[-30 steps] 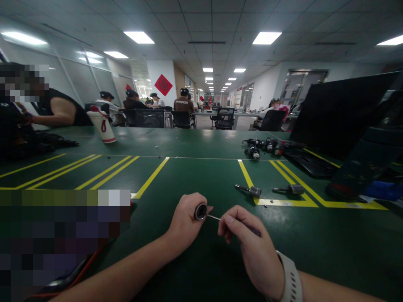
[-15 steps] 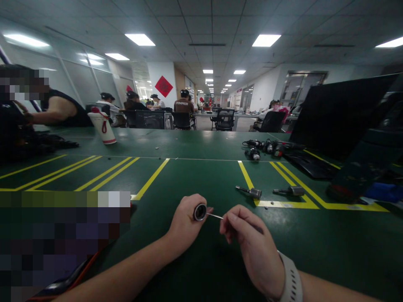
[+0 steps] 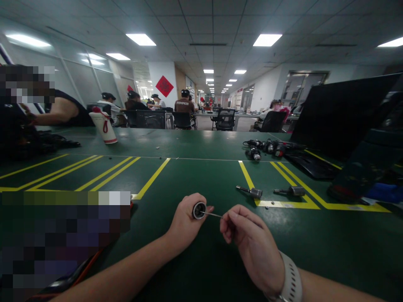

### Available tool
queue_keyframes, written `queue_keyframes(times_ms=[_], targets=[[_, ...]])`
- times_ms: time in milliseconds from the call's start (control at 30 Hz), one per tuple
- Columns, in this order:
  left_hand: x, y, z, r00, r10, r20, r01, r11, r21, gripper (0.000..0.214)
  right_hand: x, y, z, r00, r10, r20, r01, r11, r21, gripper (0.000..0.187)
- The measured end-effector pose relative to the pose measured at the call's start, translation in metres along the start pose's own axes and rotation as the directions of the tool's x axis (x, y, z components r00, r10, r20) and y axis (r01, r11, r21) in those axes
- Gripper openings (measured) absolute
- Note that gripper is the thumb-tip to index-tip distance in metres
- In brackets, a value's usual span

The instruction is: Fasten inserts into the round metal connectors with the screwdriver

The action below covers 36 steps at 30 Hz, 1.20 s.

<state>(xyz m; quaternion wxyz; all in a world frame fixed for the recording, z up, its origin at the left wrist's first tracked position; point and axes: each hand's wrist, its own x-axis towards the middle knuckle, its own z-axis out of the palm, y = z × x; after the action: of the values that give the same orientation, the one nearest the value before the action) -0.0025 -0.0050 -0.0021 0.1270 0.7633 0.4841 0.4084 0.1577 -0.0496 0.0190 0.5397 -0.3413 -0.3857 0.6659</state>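
Observation:
Near the middle of the green table, my left hand (image 3: 186, 220) is closed around a dark cylindrical metal part (image 3: 194, 213). Its round, hollow end with a shiny rim faces me, and the rest is hidden in the palm. To the right, my right hand (image 3: 247, 239) pinches a thin metal rod (image 3: 214, 214) between thumb and fingers. The rod's tip reaches over the rim to the opening; how deep it goes I cannot tell. Beyond my right hand lie two similar shafted metal parts, one on the left (image 3: 253, 192) and another on the right (image 3: 295, 191).
Tiny nuts (image 3: 272, 203) lie by the yellow tape. Farther back are several cabled metal parts (image 3: 255, 154). A dark monitor (image 3: 340, 113) and a large bottle (image 3: 359, 163) stand at right, a white cup (image 3: 105, 128) at back left. A person (image 3: 66, 109) sits at far left.
The rod's tip has moved left from the rim to within the opening of the cylindrical part. The part has turned slightly, showing more of its dark inside.

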Motion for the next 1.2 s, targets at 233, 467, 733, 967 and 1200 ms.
queue_keyframes(times_ms=[233,467,733,967,1200], targets=[[-0.0014,0.0035,-0.0013,1.000,0.026,-0.003,-0.025,0.994,0.102,0.020,-0.0032,0.0035,-0.0046,0.996,-0.086,0.031,0.091,0.959,-0.268,0.021],[-0.0025,0.0041,-0.0016,0.998,0.061,0.000,-0.061,0.996,0.066,0.022,-0.0008,0.0024,-0.0016,0.999,-0.039,0.032,0.042,0.993,-0.107,0.020],[-0.0021,0.0034,0.0006,1.000,0.024,-0.005,-0.024,0.999,0.030,0.023,0.0000,0.0025,-0.0006,1.000,-0.016,0.010,0.016,1.000,-0.017,0.018],[-0.0017,0.0070,-0.0018,0.999,0.053,0.006,-0.053,0.995,0.086,0.023,-0.0029,0.0016,-0.0023,0.998,-0.063,0.021,0.066,0.977,-0.202,0.021],[-0.0024,0.0066,-0.0019,0.998,0.057,0.008,-0.057,0.998,0.028,0.024,-0.0012,0.0001,-0.0003,0.999,0.028,0.025,-0.028,1.000,0.006,0.019]])
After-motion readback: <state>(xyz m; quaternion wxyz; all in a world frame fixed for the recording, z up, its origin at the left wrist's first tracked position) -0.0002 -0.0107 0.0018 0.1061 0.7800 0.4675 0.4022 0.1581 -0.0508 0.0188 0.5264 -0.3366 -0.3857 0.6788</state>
